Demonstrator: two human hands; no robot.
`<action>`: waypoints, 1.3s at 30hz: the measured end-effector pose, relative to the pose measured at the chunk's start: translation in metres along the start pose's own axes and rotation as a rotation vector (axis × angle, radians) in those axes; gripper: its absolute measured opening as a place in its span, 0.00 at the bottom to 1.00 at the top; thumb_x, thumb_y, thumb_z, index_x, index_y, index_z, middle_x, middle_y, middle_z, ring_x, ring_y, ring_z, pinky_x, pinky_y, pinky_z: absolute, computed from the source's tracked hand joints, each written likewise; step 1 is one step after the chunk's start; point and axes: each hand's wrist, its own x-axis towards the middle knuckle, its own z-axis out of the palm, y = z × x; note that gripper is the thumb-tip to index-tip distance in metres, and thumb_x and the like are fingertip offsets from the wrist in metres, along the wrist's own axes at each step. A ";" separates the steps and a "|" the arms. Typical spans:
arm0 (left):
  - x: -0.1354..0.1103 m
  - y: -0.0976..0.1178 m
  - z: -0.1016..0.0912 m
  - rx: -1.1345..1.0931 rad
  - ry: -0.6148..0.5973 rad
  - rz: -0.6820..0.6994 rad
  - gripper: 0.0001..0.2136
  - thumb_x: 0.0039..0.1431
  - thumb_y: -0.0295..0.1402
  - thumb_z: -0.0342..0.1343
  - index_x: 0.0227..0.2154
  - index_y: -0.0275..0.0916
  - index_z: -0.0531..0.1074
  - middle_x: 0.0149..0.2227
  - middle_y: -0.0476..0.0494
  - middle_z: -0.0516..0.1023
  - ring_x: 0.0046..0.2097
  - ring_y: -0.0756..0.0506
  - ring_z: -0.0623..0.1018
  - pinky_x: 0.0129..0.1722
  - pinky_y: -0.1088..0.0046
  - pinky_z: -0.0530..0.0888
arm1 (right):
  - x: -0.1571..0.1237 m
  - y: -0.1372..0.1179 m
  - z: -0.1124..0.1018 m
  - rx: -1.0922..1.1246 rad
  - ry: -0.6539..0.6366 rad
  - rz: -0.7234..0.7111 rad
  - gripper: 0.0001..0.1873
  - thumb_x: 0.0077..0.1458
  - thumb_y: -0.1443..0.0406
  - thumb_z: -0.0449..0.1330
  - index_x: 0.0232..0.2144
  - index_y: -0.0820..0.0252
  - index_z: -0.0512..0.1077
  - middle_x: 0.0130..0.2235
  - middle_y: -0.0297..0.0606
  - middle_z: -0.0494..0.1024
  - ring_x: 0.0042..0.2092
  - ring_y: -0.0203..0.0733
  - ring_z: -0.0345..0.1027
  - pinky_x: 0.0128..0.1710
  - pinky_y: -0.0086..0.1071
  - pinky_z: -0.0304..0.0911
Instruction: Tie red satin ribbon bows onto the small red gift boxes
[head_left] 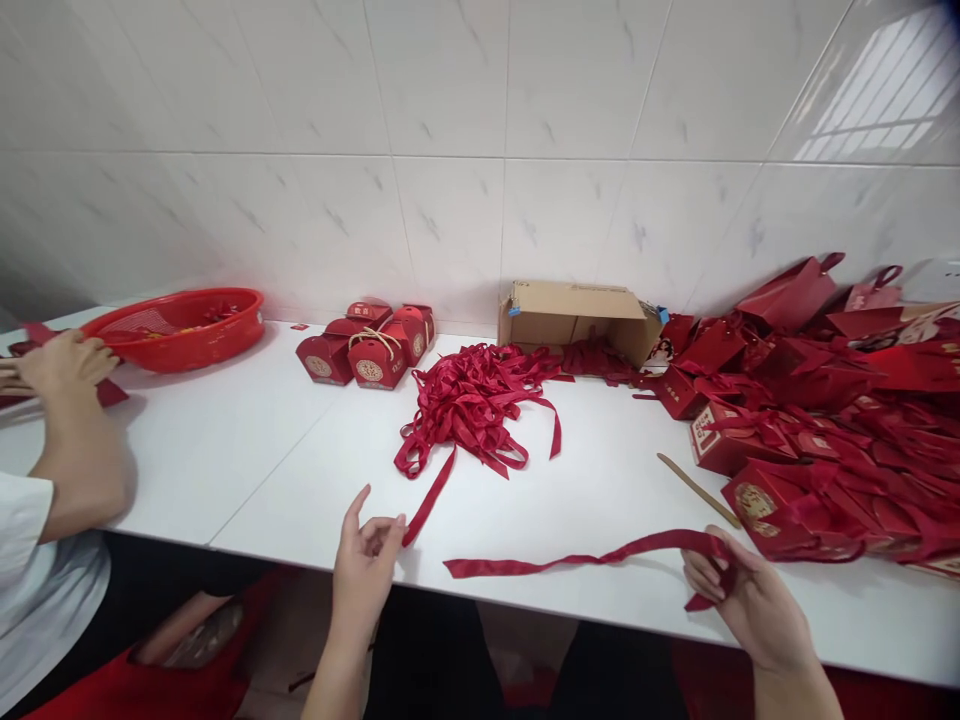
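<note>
My left hand [369, 562] pinches the end of a dark red ribbon [433, 497] between thumb and fingertip. That ribbon runs up to a tangled heap of ribbons [480, 400] on the white table. On the right, my right hand [742, 590] is closed on another red ribbon [570, 563]. This one stretches leftward near the table's front edge, and a short tail hangs below my fingers. Just beyond the right hand lies a thin tan strip [696, 488].
An open cardboard box [577, 300] on its side holds more ribbons. Red gift boxes [810, 500] are piled at right; several small ones [377, 362] stand at back left. Further left are a red plastic basket [191, 345] and another person's hands [64, 360]. Tiled wall [450, 90] behind.
</note>
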 end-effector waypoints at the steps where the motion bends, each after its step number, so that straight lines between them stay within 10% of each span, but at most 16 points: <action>1: -0.007 0.004 0.005 -0.004 -0.031 0.027 0.30 0.54 0.42 0.56 0.58 0.42 0.54 0.28 0.50 0.73 0.31 0.48 0.74 0.31 0.73 0.71 | -0.001 0.004 0.009 -0.013 -0.043 0.004 0.20 0.53 0.52 0.56 0.18 0.57 0.58 0.19 0.29 0.55 0.21 0.34 0.47 0.21 0.30 0.49; 7: -0.059 0.036 0.037 0.089 -0.700 0.258 0.18 0.59 0.40 0.50 0.53 0.44 0.65 0.56 0.39 0.68 0.56 0.41 0.67 0.55 0.65 0.64 | -0.020 0.040 0.088 -0.425 -0.636 0.271 0.18 0.54 0.51 0.58 0.27 0.61 0.66 0.21 0.29 0.63 0.22 0.31 0.56 0.24 0.27 0.55; 11: -0.069 0.044 0.048 0.205 -1.000 0.225 0.16 0.63 0.42 0.44 0.43 0.41 0.72 0.41 0.42 0.76 0.43 0.46 0.73 0.46 0.70 0.68 | -0.032 0.052 0.116 -0.500 -0.775 0.294 0.19 0.53 0.52 0.58 0.29 0.63 0.69 0.21 0.29 0.64 0.21 0.27 0.55 0.22 0.23 0.54; 14: -0.066 0.040 0.048 0.227 -1.034 0.195 0.19 0.60 0.45 0.46 0.24 0.36 0.70 0.27 0.46 0.71 0.31 0.50 0.69 0.34 0.74 0.67 | -0.034 0.047 0.112 -0.539 -0.739 0.270 0.19 0.52 0.52 0.59 0.26 0.63 0.67 0.19 0.26 0.61 0.20 0.26 0.53 0.19 0.22 0.50; 19: -0.066 0.033 0.043 0.002 -1.032 0.096 0.18 0.58 0.45 0.50 0.20 0.36 0.62 0.29 0.46 0.68 0.33 0.50 0.68 0.35 0.74 0.65 | -0.024 0.034 0.093 -0.554 -0.719 0.235 0.20 0.52 0.53 0.60 0.20 0.62 0.62 0.19 0.27 0.61 0.19 0.27 0.52 0.18 0.23 0.47; 25: -0.064 0.029 0.042 -0.044 -1.024 -0.130 0.21 0.58 0.48 0.48 0.19 0.37 0.58 0.19 0.52 0.60 0.23 0.54 0.60 0.25 0.76 0.59 | -0.018 0.031 0.076 -0.062 -0.722 0.103 0.19 0.51 0.57 0.62 0.19 0.63 0.64 0.42 0.42 0.71 0.26 0.30 0.62 0.29 0.29 0.56; 29: -0.068 0.029 0.044 -0.007 -1.045 -0.089 0.20 0.59 0.47 0.48 0.18 0.38 0.57 0.18 0.53 0.61 0.23 0.54 0.61 0.25 0.77 0.61 | -0.018 0.047 0.076 0.311 -0.509 0.098 0.15 0.45 0.58 0.66 0.18 0.60 0.68 0.33 0.39 0.74 0.28 0.36 0.65 0.31 0.32 0.57; 34: -0.019 0.027 0.035 0.064 -0.657 0.248 0.11 0.59 0.41 0.49 0.36 0.39 0.69 0.38 0.43 0.74 0.42 0.46 0.73 0.43 0.71 0.69 | -0.001 0.063 0.082 0.684 -0.257 0.229 0.19 0.48 0.52 0.64 0.16 0.58 0.69 0.20 0.30 0.66 0.25 0.34 0.62 0.29 0.31 0.60; 37: 0.066 0.028 0.027 0.298 -0.070 0.294 0.13 0.59 0.42 0.46 0.40 0.40 0.67 0.43 0.40 0.73 0.46 0.44 0.74 0.45 0.69 0.71 | 0.012 0.065 0.079 0.763 -0.090 0.323 0.19 0.48 0.50 0.62 0.20 0.59 0.72 0.25 0.32 0.71 0.30 0.36 0.65 0.34 0.33 0.64; 39: 0.131 0.033 0.023 0.371 0.097 0.249 0.16 0.59 0.40 0.44 0.46 0.37 0.63 0.49 0.35 0.69 0.50 0.41 0.71 0.47 0.64 0.71 | 0.018 0.067 0.077 0.778 -0.016 0.351 0.15 0.49 0.53 0.62 0.24 0.59 0.74 0.28 0.32 0.74 0.33 0.36 0.67 0.35 0.32 0.64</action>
